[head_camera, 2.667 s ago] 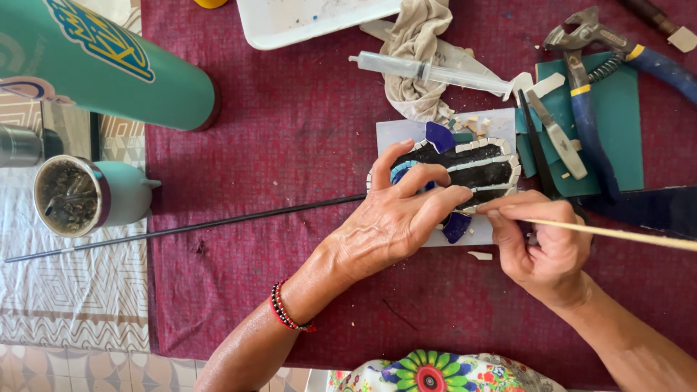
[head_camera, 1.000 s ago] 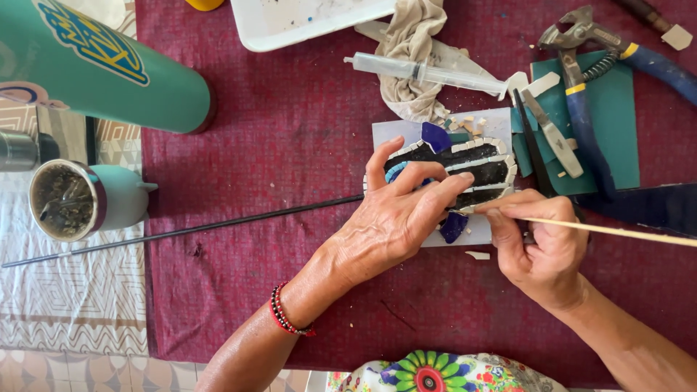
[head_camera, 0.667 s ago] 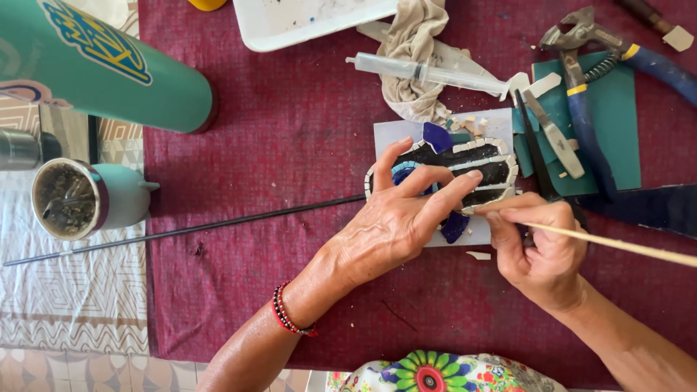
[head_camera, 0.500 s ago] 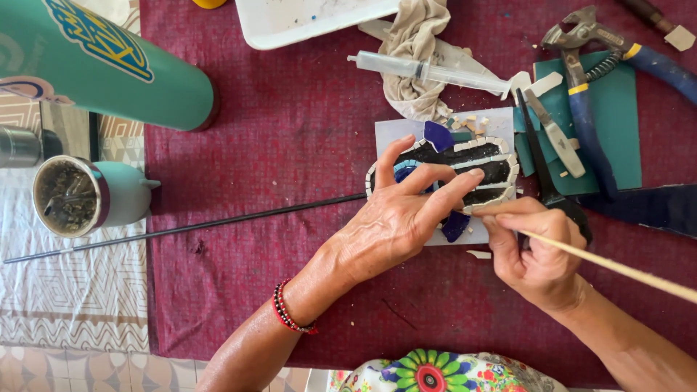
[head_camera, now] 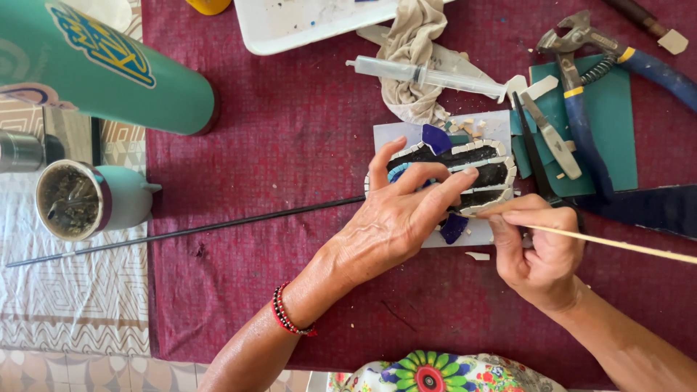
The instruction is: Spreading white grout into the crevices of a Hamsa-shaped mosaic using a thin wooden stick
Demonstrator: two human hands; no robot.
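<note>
Mosaic piece (head_camera: 465,163), black centre edged in small white tiles with blue shards, lying on a pale backing sheet (head_camera: 494,123) on the maroon cloth (head_camera: 290,145) that covers the bench. Left hand (head_camera: 396,218) spread flat over the piece's left part, fingers open and pressing down, gripping nothing; beaded red-and-black bracelet (head_camera: 290,319) on its wrist. Right hand (head_camera: 541,250) closed around a thin wooden stick (head_camera: 617,243), whose tip meets the lower edge of the mosaic and whose shaft runs off to the right. Long black rod (head_camera: 189,231) lying across the cloth, its right end hidden beneath the left hand. Above the piece: clear syringe (head_camera: 428,74) resting on a crumpled beige rag (head_camera: 410,58), white tray (head_camera: 305,22) at the top edge. To the right: green mat (head_camera: 617,131) carrying blue-handled nippers (head_camera: 588,94) and a small bladed tool (head_camera: 552,138). Far left: large teal bottle (head_camera: 102,69) on its side, teal cup (head_camera: 94,199) with dark contents.
</note>
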